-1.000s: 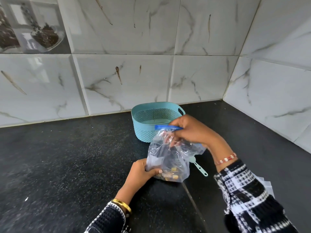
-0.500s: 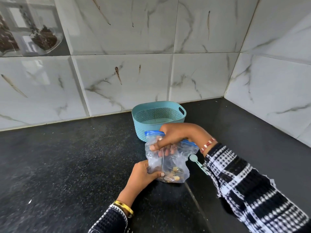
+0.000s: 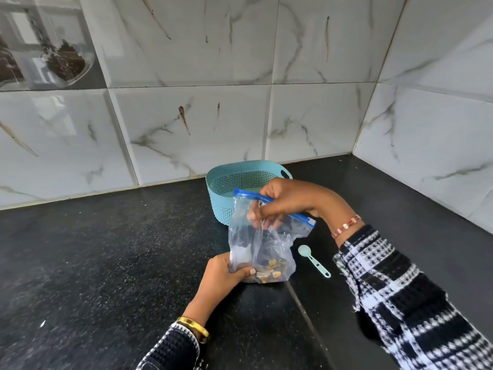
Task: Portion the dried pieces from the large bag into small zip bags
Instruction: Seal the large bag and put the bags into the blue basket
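The step in hand looks like drawing dried pieces out of a clear zip bag (image 3: 260, 244) that stands upright on the dark tabletop (image 3: 106, 263), just in front of the teal basket (image 3: 226, 182). The dried pieces (image 3: 269, 272), yellowish and brown, lie heaped in the bag's bottom corner.

The left hand (image 3: 226, 273) grips the bag low on its left side, fingers and thumb curled round the plastic next to the pieces, steadying it. The right hand (image 3: 282, 201) is at the blue zip strip, fingers bent down into the open mouth; seen through the crumpled plastic they appear pinched together, though whether they hold any pieces or only the film I cannot tell.

A small teal measuring spoon (image 3: 313, 260) lies on the tabletop just right of the bag, untouched. No small bag being filled is plainly in view, so the next move likely calls for reaching deeper to the pieces, or tipping the bag.
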### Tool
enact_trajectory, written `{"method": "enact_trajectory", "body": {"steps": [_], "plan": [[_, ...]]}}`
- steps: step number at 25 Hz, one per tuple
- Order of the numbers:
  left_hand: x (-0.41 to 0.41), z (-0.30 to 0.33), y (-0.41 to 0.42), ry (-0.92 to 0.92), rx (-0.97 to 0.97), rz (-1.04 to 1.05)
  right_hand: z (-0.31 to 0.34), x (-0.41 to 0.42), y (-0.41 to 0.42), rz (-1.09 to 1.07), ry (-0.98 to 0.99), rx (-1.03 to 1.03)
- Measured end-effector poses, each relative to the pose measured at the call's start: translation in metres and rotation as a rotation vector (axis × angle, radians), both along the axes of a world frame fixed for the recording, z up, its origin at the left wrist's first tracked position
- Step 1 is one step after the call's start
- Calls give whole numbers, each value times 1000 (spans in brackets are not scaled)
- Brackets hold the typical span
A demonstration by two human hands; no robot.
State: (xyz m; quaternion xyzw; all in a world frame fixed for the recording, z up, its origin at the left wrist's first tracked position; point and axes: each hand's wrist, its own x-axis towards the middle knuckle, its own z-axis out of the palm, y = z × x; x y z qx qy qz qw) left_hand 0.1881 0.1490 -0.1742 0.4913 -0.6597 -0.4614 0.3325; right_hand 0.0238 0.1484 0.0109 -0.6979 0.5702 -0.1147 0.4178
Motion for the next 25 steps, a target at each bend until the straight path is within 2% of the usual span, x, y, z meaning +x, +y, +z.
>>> {"method": "enact_trajectory", "body": {"steps": [1, 3, 7, 9, 11, 13, 15, 17, 18, 20, 22, 25], "plan": [[0, 0, 0, -4, 1, -2, -4, 2, 1, 23, 65, 54], [0, 3, 1, -11, -5, -3, -5, 5, 3, 45, 38, 64], [0, 5, -1, 25, -5, 5, 13, 3, 6, -148, -57, -316], [0, 2, -3, 19, -12, 5, 17, -1, 7, -248, -170, -439], [0, 2, -1, 19, -15, 2, 14, -10, 8, -312, -204, -517], [0, 2, -1, 27, -14, 6, 13, -29, 16, -271, -74, -437], [-1, 2, -2, 25, -19, 10, 5, -49, 26, -154, 142, -169], [0, 1, -2, 23, -21, 14, -16, -58, 30, -126, 282, -35], [0, 1, -2, 19, -21, 11, -26, -61, 30, -159, 268, -55], [0, 1, -2, 12, -15, 3, -33, -62, 31, -282, 115, -169], [0, 4, -1, 10, -14, -1, -22, -69, 30, -410, 17, -356], [0, 4, 0, 9, -22, -11, -17, -71, 29, -435, -94, -480]]}}
